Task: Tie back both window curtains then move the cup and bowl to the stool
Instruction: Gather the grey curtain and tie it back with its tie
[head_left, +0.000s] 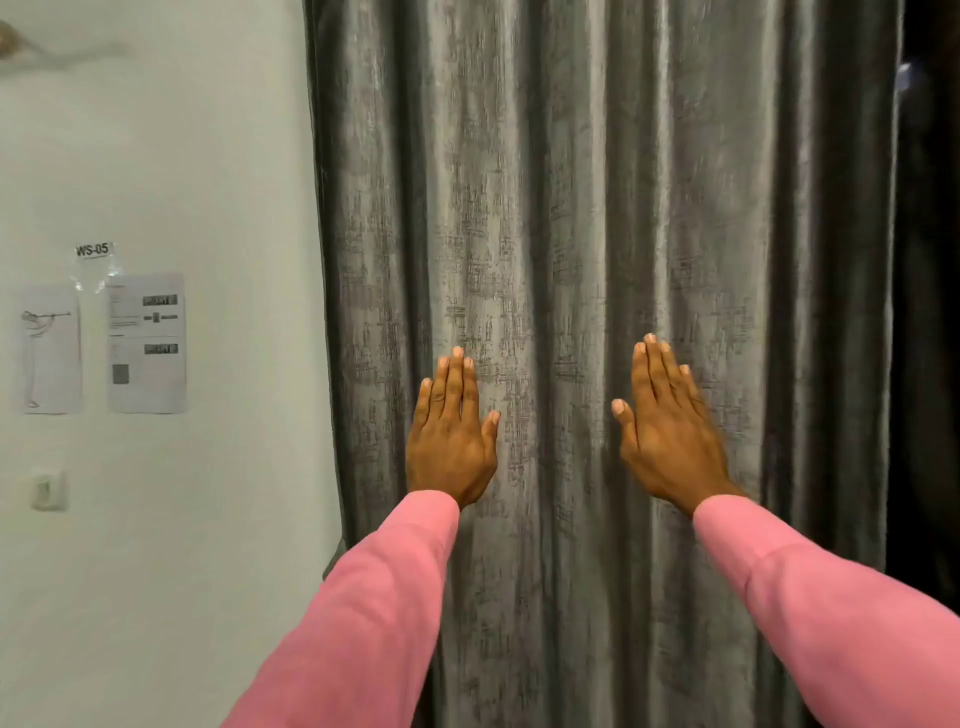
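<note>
A grey textured curtain hangs in long folds and fills the middle and right of the view. My left hand is raised in front of it with straight fingers pointing up, palm toward the cloth. My right hand is held the same way, a little to the right, with fingers straight. Whether either palm touches the cloth cannot be told. Both arms wear pink sleeves. No cup, bowl or stool is in view.
A pale wall is on the left, with two printed sheets, a "WS-05" label and a wall switch. A dark gap shows past the curtain's right edge.
</note>
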